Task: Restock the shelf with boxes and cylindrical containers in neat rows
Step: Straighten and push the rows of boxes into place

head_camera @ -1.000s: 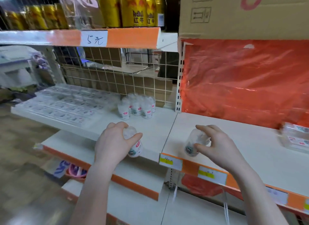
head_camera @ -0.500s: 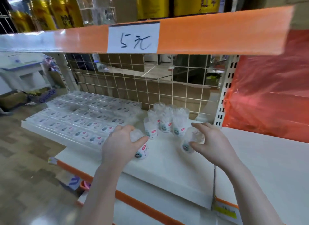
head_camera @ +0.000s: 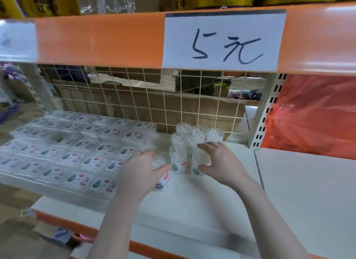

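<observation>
Left hand (head_camera: 137, 172), lower centre of the frame, grasps a clear cylindrical container (head_camera: 163, 176), thumb on its right side, fingers curled over the top. The container's base sits on or just above the white shelf (head_camera: 192, 204); cannot tell which. It tilts slightly.

Right hand (head_camera: 219, 162), centre frame, grasps a second clear container (head_camera: 197, 167), thumb low by the label, fingers curled over the top and far side. This one stands just right of another container (head_camera: 178, 160) at the front of the cluster (head_camera: 194, 135), which runs back toward the wire grid (head_camera: 154, 104) at centre.

Left half of the frame: flat clear boxes (head_camera: 73, 148) with small labels lie in rows on the same shelf level, their right edge near the left hand.

Top of the frame: orange shelf edge (head_camera: 96, 39) with a white handwritten price tag (head_camera: 223, 41) reading "5元". Yellow cans (head_camera: 38, 2) above it, upper left, blurred.

Right edge: orange plastic sheet (head_camera: 316, 116) behind a perforated upright post (head_camera: 267, 112). A lower shelf (head_camera: 173, 239) with orange trim shows at the bottom.
</observation>
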Motion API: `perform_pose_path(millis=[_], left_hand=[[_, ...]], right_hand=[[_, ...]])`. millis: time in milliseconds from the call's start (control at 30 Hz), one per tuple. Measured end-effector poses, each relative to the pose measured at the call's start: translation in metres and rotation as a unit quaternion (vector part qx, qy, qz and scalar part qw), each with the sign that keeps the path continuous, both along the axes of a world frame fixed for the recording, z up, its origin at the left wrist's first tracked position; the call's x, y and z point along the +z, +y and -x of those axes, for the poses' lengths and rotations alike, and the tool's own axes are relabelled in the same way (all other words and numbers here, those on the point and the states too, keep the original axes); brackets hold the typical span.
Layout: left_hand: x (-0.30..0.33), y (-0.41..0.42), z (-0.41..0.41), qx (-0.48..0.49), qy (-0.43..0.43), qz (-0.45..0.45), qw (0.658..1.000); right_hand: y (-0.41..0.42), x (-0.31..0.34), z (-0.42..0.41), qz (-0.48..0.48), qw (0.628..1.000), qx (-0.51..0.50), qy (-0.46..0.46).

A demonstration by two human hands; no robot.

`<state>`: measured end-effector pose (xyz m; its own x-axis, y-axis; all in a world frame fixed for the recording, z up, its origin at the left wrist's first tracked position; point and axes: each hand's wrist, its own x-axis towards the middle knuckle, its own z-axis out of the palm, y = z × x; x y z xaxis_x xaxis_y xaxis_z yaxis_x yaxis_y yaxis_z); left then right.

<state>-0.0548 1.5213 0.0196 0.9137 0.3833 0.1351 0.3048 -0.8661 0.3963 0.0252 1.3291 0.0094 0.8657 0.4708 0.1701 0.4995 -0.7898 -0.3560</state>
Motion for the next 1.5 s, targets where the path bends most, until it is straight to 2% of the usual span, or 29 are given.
perform_pose_path(millis=[333,667,1200,1500], left_hand=[[-0.008,0.020,-0.015,-0.049,0.024,-0.008,0.998],[-0.009,0.027,-0.020,-0.061,0.043,-0.018,0.997],[-0.015,0.020,-0.019,-0.076,0.053,-0.033,0.995],[-0.022,0.021,-0.014,-0.123,0.035,-0.041,0.991]], right_hand=[[0.026,-0.006,-0.007,0.008,1.000,-0.028,0.005],[0.031,-0.008,-0.003,-0.037,0.998,-0.047,0.020],[0.023,-0.018,0.001,-0.022,0.998,-0.037,-0.041],[-0.012,-0.028,0.014,-0.029,0.993,-0.084,-0.071]])
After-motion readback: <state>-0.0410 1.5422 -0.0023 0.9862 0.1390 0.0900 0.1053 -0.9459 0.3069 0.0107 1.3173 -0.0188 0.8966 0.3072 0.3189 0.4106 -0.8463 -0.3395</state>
